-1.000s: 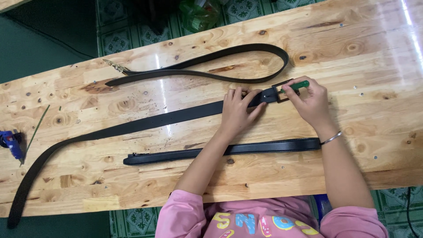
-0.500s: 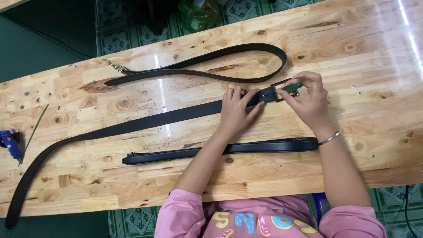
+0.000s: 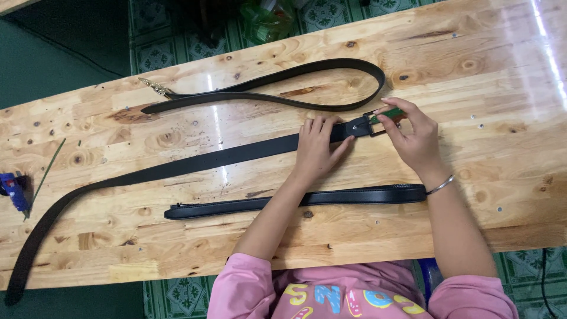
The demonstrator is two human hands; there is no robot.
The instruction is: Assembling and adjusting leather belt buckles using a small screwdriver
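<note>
At the far left edge of the table [image 3: 508, 71] a blue tool [image 3: 13, 190] is seen, and beside it a thin green strip [image 3: 46, 171]; neither has moved in the last second. From the lower left corner the long belt [image 3: 177, 168] is laid in a shallow curve up and to the right, and its line across the wood is unchanged from the earlier pictures. Above it a looped belt [image 3: 307, 74] with a brass clasp at its left end is left untouched, well apart from the hands. Below, a third belt [image 3: 295, 201] lies straight; both forearms are crossed over it.

The left hand [image 3: 316, 147] is laid flat on the long belt, fingers spread and pressed down, just short of the buckle [image 3: 371, 124]. It has not shifted. The right hand [image 3: 413, 139] is closed in a pinch on a green piece [image 3: 387, 113] at the buckle. A second ago more of that green piece was shown beyond the fingertips; now it is mostly covered, and the fingers have been drawn a little nearer the buckle. Whether the piece is passed through the frame cannot be told.

The change is slight, so fine work at the buckle end is judged to be under way, with the strap held steady.
</note>
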